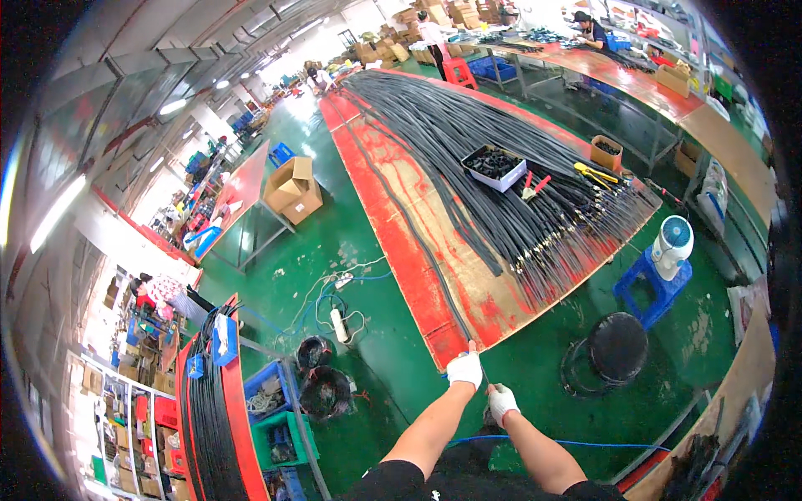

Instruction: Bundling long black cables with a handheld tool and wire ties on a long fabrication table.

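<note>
White gloves cover both hands. At the near left corner of the long red worktable [434, 334], my left hand [465, 370] is closed around a black cable [439, 280]. That cable runs away along the table's left part, apart from the big bundle. Just right of it and nearer to me, past the table edge, my right hand [502, 403] is closed; what it grips is too small to make out. Many black cables [493, 192] lie lengthwise on the table, their stripped ends fanned toward the near right edge.
On the cables rest a white box of black parts [494, 167], red-handled pliers [535, 188] and a yellow-handled tool [595, 174]. A black round stool [618, 346] and a fan [673, 246] on a blue stool [647, 288] stand right. A power strip [338, 326] lies left.
</note>
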Available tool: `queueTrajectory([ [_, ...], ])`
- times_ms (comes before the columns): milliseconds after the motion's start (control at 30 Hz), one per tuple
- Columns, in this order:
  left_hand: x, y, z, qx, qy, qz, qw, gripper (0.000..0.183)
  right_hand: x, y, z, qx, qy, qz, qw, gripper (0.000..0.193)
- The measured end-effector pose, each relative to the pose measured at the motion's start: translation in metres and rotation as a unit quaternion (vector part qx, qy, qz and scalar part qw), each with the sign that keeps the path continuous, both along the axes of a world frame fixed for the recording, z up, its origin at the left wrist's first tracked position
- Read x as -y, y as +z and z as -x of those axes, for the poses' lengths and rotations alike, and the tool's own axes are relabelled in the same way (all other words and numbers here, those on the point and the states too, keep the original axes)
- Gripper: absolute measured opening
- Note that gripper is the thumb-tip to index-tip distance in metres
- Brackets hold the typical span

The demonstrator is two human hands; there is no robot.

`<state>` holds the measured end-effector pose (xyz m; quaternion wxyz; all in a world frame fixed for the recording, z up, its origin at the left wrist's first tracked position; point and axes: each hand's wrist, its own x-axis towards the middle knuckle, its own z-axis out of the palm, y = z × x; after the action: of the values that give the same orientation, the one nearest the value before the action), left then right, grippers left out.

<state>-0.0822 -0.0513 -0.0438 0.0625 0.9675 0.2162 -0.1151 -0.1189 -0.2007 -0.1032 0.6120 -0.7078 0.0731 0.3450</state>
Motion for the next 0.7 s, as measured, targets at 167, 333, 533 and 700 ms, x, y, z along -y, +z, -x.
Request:
queueTrajectory([
  [167,0.007,0.004,-0.018,0.018,-0.025,-0.009,0.999,0.049,0.032,0.003,0.015,0.033,-0.040,0.018,0.999,0.030],
  [333,0.002,-0.008,-0.003,0.033,-0.015,-0.004,0.999,0.050,0.038,0.031,0.005,-0.112,0.002,-0.035,0.993,0.031],
  [533,-0.002,0.000,-0.010,-0.003,0.001,0.033,0.999,0.056,0.017,0.009,-0.023,-0.132,-0.004,-0.046,0.990,0.034],
  [700,-0.007,-0.006,-0.009,0.021,-0.018,0.020,0.999,0.056,-0.001,-0.024,-0.017,-0.003,0.011,0.022,1.000,0.033],
])
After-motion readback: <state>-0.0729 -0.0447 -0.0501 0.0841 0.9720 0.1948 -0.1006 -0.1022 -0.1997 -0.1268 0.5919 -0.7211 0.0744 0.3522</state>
